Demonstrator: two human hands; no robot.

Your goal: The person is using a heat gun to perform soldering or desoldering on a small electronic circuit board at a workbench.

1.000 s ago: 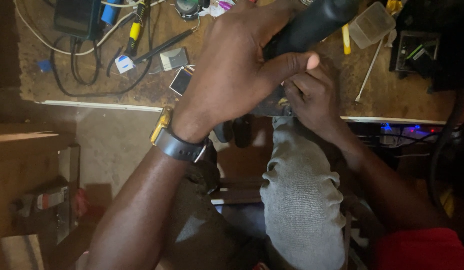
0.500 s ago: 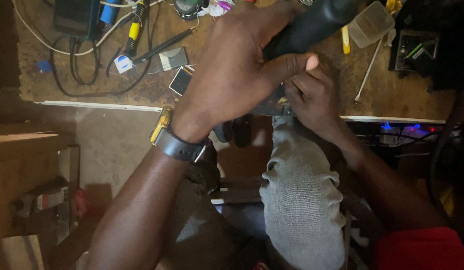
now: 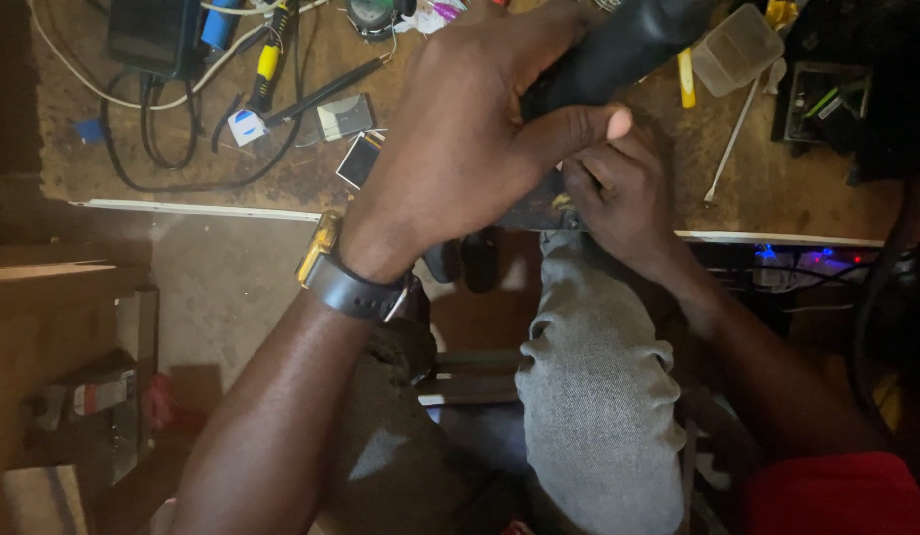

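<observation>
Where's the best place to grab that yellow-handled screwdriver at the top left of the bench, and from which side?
Probably the yellow handle: it is the thickest part and lies flat on the workbench. Come from above, closing across its width; cables crowd both its sides.

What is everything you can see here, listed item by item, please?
Thick tool handle: one, black, gripped at bench edge.
Flat dark part: one, under the hands.
Workbench: one, brown wood, top.
Screwdriver: one, yellow and black, upper left.
Cables: several, black and white, upper left.
Clear plastic tub: one, upper right.
Wristwatch: one, black strap, left wrist.
Grey trousers: knee below bench.
Left hand: wraps handle.
Right hand: pinches the part.
</observation>
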